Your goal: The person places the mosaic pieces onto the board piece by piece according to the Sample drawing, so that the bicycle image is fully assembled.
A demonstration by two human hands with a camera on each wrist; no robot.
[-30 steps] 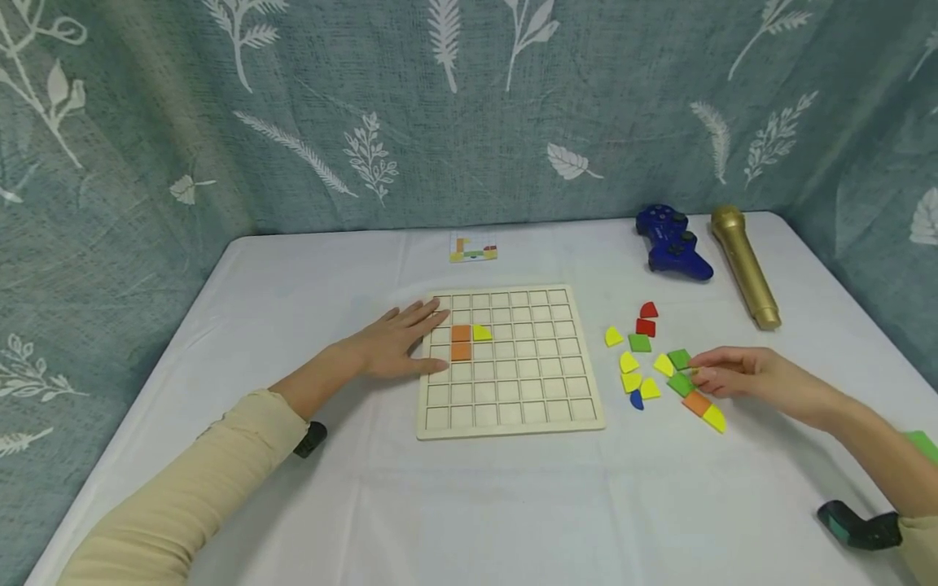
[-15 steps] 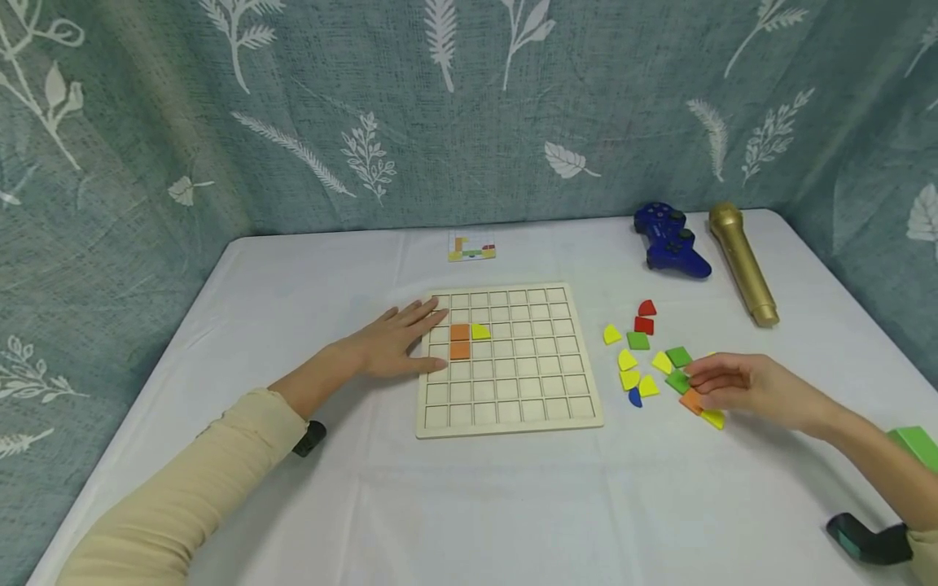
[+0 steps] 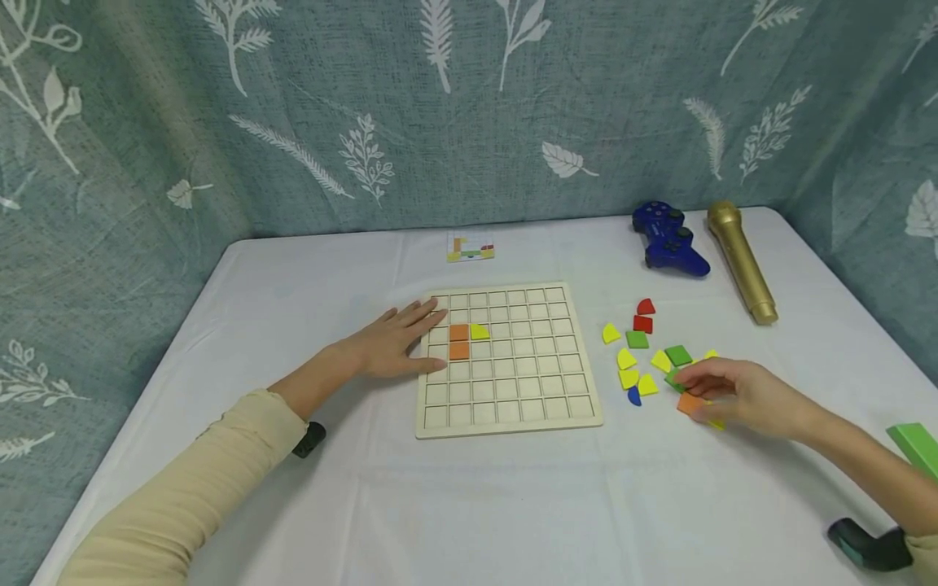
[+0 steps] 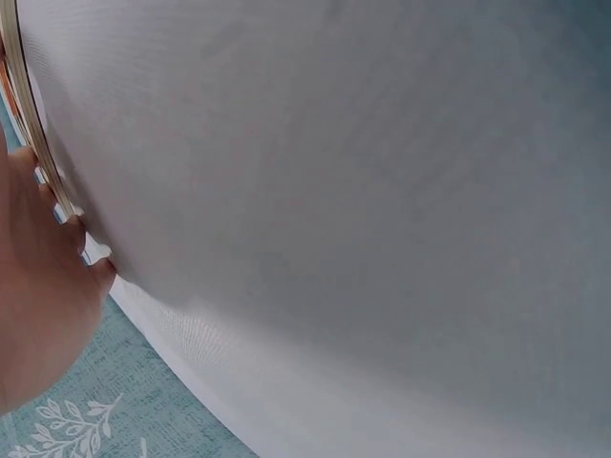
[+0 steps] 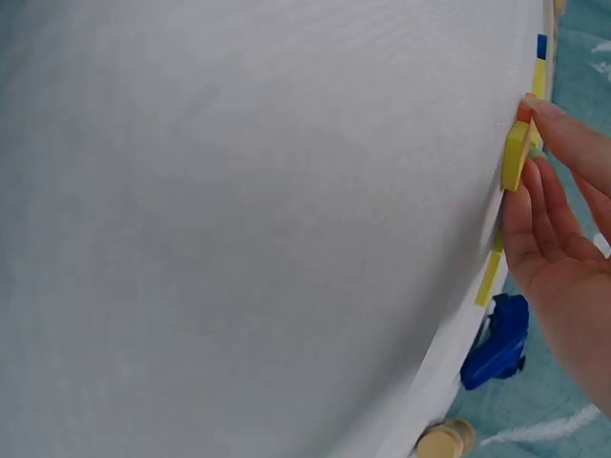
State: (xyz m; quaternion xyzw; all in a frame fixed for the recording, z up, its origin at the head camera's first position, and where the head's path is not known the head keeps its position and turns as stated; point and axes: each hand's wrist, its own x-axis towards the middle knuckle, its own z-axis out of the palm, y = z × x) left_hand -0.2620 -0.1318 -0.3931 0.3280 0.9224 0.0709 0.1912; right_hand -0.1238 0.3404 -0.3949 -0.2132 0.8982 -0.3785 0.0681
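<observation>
My left hand (image 3: 399,342) lies spread on the left edge of a pale wooden grid board (image 3: 538,419). Two orange square tiles (image 3: 459,350) and a yellow quarter-round tile (image 3: 479,331) sit in the board's cells. Right of the board, my right hand (image 3: 755,399) hovers low over loose tiles, thumb and fingers apart. The thumb touches a loose orange tile (image 3: 689,404); in the right wrist view that orange tile (image 5: 525,111) shows under the thumb tip. The fingertips reach over a green tile (image 3: 671,378), partly hiding it. A yellow tile (image 5: 516,157) lies beside the orange one.
Several yellow, green (image 3: 637,339), red (image 3: 642,324) and blue (image 3: 634,396) tiles lie right of the board. A pattern card (image 3: 471,247) is behind it. A blue game controller (image 3: 668,240) and a gold microphone (image 3: 742,264) stand at the back right; a green block (image 3: 916,448) is at the right.
My right hand has come slightly forward and down from the green tiles to the orange tile, which has shifted a little toward me. The left hand has stayed on the board.
</observation>
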